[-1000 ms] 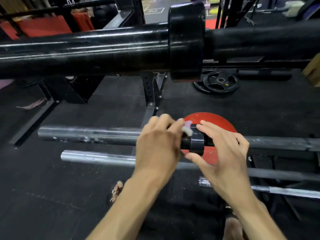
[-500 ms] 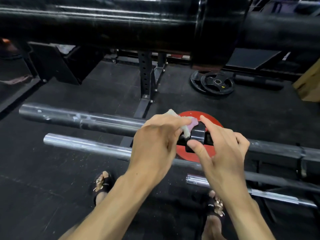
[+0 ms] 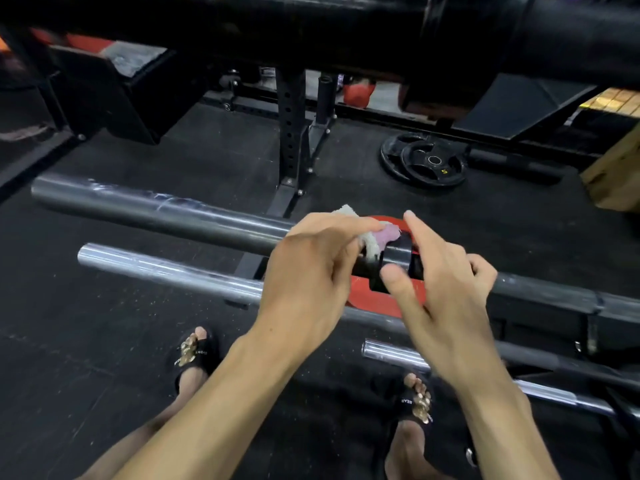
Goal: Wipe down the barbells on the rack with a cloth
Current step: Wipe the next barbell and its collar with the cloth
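Note:
My left hand (image 3: 311, 271) grips a small pink and white cloth (image 3: 377, 237) and holds it against the dark grey barbell (image 3: 166, 209), right beside the bar's black collar (image 3: 396, 258). My right hand (image 3: 440, 289) pinches that collar between thumb and forefinger. A second, shiny chrome barbell (image 3: 156, 268) lies parallel just in front of the grey one. A third chrome bar end (image 3: 388, 351) shows below my right wrist. All three rest on a low rack at the right.
A thick black bar (image 3: 311, 32) spans the top of the view, close to my head. A red disc (image 3: 381, 299) lies under the collar. Black weight plates (image 3: 429, 164) lie on the rubber floor behind. A rack upright (image 3: 291, 133) stands behind the bars. My sandalled feet (image 3: 194, 355) are below.
The view has tilted down and closer. My left hand has worked the cloth up over the bar beside the collar, showing more of it. My right hand keeps its pinch on the collar.

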`<state>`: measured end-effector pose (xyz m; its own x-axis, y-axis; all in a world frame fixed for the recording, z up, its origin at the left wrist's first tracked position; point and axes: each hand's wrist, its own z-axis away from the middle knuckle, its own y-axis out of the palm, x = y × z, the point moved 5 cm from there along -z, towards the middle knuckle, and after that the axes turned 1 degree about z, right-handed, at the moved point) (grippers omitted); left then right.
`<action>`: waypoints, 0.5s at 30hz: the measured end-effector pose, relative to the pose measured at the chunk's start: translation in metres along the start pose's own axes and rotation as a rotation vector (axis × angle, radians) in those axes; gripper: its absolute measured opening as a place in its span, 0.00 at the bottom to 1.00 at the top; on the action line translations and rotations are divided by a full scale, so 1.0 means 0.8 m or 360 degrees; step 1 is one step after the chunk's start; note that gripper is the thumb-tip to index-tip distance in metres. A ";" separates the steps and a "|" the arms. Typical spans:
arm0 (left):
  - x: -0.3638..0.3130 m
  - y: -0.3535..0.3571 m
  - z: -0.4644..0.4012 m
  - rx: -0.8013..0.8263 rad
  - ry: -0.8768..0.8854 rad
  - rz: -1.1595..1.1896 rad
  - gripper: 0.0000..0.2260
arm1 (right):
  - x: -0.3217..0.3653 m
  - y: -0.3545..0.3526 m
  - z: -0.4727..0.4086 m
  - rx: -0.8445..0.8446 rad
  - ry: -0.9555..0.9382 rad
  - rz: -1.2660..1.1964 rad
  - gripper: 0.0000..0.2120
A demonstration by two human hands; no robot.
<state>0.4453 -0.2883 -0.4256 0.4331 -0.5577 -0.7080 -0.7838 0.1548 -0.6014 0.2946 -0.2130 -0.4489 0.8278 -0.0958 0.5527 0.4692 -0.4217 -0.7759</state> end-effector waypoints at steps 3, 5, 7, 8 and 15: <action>0.002 0.002 -0.004 -0.0020 -0.0082 0.0017 0.15 | -0.002 -0.007 0.008 0.0024 -0.0068 -0.0074 0.25; 0.003 0.002 -0.001 -0.0056 -0.0082 0.0048 0.16 | -0.001 -0.005 0.007 -0.0051 -0.0047 -0.0028 0.21; 0.002 0.000 0.002 -0.0077 -0.0039 0.0066 0.16 | 0.000 0.001 0.001 -0.0139 0.0070 0.0026 0.23; 0.001 0.000 0.003 -0.0080 -0.0018 0.0063 0.16 | 0.001 0.003 -0.003 -0.0172 0.0139 0.0036 0.25; -0.003 0.002 -0.009 -0.0020 -0.0076 -0.0003 0.14 | 0.006 -0.006 0.009 0.0054 -0.0063 -0.0059 0.25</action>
<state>0.4401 -0.2924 -0.4224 0.4552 -0.5182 -0.7241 -0.7885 0.1431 -0.5981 0.2986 -0.2050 -0.4443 0.8210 -0.0448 0.5692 0.5093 -0.3932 -0.7655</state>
